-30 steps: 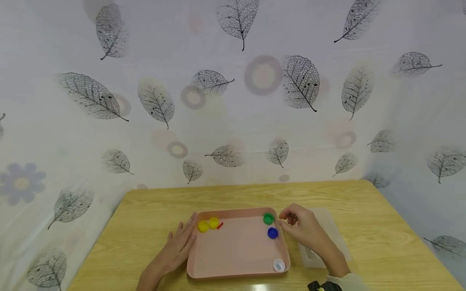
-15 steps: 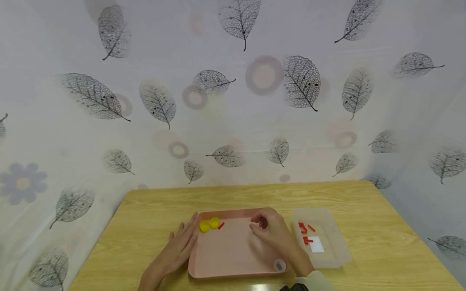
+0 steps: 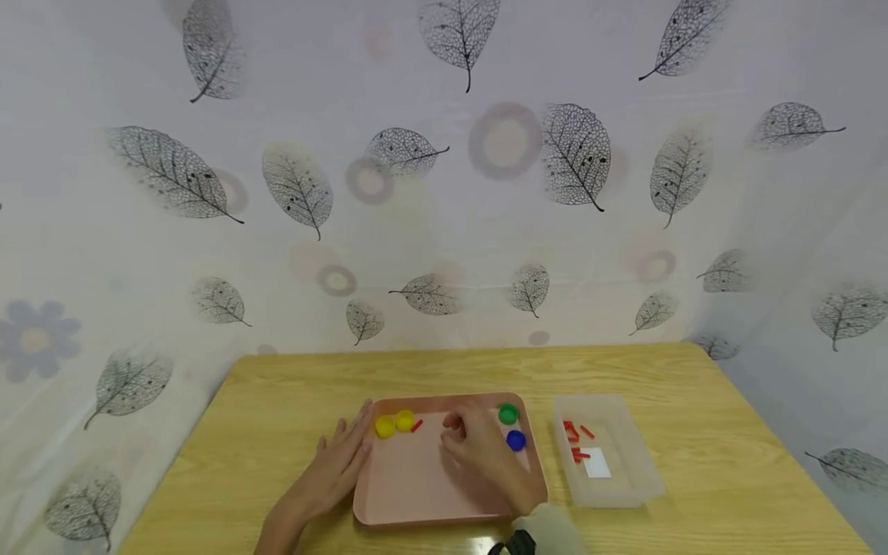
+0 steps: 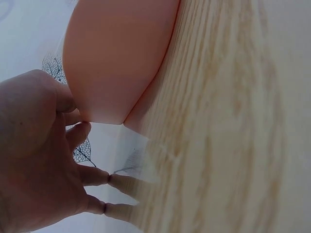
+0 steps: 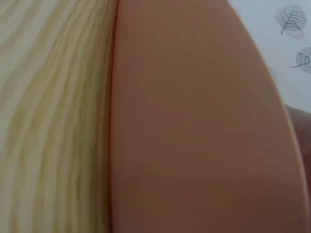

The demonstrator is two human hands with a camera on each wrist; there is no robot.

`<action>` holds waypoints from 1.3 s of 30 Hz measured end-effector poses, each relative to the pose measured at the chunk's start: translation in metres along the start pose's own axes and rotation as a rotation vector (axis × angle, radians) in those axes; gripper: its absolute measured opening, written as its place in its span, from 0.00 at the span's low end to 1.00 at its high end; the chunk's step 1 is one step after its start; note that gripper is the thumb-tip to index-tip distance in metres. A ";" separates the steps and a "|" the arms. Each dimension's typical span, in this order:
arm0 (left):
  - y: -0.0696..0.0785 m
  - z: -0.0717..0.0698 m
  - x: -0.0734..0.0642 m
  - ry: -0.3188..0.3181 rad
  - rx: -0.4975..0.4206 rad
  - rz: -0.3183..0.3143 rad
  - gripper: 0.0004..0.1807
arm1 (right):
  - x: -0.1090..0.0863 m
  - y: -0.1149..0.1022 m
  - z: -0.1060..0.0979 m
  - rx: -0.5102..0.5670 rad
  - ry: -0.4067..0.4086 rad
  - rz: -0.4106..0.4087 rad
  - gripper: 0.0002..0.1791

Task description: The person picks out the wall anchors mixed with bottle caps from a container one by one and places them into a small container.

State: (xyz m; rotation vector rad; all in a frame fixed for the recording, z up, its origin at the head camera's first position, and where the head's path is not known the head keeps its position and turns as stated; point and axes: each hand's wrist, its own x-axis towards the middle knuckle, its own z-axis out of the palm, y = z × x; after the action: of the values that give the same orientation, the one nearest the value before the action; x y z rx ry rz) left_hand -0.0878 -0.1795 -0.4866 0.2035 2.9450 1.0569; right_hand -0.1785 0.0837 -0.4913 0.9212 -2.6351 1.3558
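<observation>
In the head view a pink tray (image 3: 423, 501) lies on the table. My left hand (image 3: 333, 466) rests along its left rim, fingers extended; the left wrist view shows fingertips of this left hand (image 4: 43, 155) down on the table beside the tray wall. Over the tray's upper middle is my right hand (image 3: 479, 447), fingers bent and thumb close to the index finger; I cannot tell whether something small is between them. To its left lie a red stick (image 3: 416, 425) and two yellow caps (image 3: 405, 420). A green cap (image 3: 509, 414) and a blue cap (image 3: 516, 440) sit at the tray's right side.
Right of the tray stands a translucent plastic box (image 3: 641, 470) with several red sticks (image 3: 587, 432) and a white square (image 3: 597, 462) inside. The wooden table (image 3: 728, 462) reaches back to a leaf-patterned cloth (image 3: 444, 231).
My right hand has moved left from the tray's right rim to its upper middle, uncovering the box; the white round piece at lower right is now hidden by the arm. The left hand stays put.
</observation>
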 end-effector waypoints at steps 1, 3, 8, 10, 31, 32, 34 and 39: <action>0.000 0.000 0.000 -0.001 0.001 -0.001 0.31 | 0.001 -0.001 0.002 -0.001 -0.014 0.027 0.05; 0.001 0.000 0.001 -0.011 0.005 -0.008 0.31 | 0.003 -0.004 0.006 0.006 -0.034 0.069 0.04; 0.002 -0.001 0.000 -0.018 0.007 -0.011 0.31 | 0.006 -0.012 0.016 0.033 -0.042 0.111 0.08; 0.002 -0.002 0.000 -0.015 0.005 -0.006 0.31 | 0.007 -0.014 0.021 0.028 -0.024 0.114 0.10; 0.000 -0.004 -0.004 0.012 -0.011 0.018 0.31 | 0.025 -0.036 0.056 -0.164 0.051 0.280 0.13; 0.001 -0.004 -0.004 0.011 -0.011 0.018 0.31 | 0.026 -0.037 0.056 -0.172 0.059 0.278 0.13; 0.002 -0.004 -0.003 0.005 -0.011 0.015 0.31 | 0.026 -0.038 0.057 -0.185 0.062 0.283 0.13; 0.005 -0.004 -0.002 -0.011 -0.004 0.008 0.31 | 0.027 -0.040 0.056 -0.187 0.039 0.328 0.12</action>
State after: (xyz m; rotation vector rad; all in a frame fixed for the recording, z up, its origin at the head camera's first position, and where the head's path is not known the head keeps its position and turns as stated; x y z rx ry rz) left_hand -0.0855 -0.1790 -0.4802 0.2211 2.9344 1.0597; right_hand -0.1670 0.0105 -0.4885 0.4510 -2.9134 1.1335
